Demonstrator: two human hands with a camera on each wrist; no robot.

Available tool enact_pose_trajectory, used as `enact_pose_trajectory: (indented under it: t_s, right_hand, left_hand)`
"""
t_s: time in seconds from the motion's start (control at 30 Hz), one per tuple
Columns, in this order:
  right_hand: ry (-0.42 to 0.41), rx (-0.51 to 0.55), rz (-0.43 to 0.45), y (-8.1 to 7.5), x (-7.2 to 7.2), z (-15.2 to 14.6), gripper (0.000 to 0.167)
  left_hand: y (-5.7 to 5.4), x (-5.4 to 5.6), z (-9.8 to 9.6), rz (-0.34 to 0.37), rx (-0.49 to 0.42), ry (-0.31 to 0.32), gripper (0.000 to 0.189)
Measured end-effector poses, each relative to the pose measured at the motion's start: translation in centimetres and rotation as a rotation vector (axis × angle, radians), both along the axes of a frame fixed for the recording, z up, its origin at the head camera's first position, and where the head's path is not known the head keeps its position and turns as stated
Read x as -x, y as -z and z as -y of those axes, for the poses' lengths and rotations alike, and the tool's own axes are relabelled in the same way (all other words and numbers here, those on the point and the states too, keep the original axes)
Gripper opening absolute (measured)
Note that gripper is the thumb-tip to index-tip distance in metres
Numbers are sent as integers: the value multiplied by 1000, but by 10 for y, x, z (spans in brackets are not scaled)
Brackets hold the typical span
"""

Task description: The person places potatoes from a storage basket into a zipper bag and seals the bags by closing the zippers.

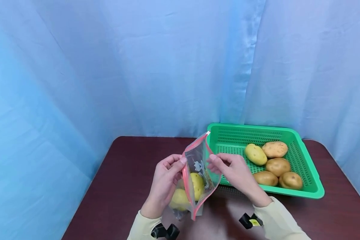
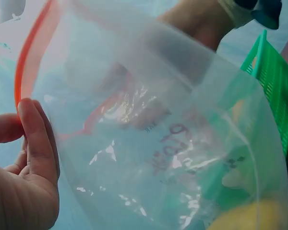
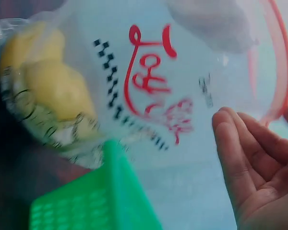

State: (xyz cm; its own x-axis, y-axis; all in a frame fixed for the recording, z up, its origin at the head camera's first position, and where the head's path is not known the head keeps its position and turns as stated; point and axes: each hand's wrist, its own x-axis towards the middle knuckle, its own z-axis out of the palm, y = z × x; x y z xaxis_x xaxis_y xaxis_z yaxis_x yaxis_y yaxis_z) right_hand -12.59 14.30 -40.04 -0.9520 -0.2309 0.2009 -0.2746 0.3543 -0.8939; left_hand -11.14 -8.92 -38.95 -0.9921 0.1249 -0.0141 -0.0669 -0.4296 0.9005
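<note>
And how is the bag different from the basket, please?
The bag looks soft and see-through; the basket looks green and stiff. The left hand and right hand hold the bag; the basket rests on the table. The bag shows two potatoes, the basket five. Both are open and hold potatoes.

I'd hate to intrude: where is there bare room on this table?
Widest: the dark table between its left edge and the left hand. A strip right of the green basket is bare too. Potatoes crowd the basket's right half; bag and right hand crowd mid-table.
</note>
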Motion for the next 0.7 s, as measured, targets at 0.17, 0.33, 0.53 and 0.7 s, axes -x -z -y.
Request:
enact_pose_trajectory:
  t_s: [0.17, 0.33, 0.53, 0.7]
  right_hand:
    - [37, -75, -61, 19, -3, -25, 38]
    - [98, -381, -182, 39, -9, -49, 29]
    - [64, -552, -223, 55, -12, -56, 21]
    - [66, -604, -209, 62, -16, -58, 20]
  left_hand:
    - [8, 6, -2, 11, -14, -4, 9]
    - [16, 8, -5, 16, -18, -4, 9]
    - [17, 7, -4, 12, -37, -29, 8]
    - [18, 6, 2, 13, -58, -56, 10]
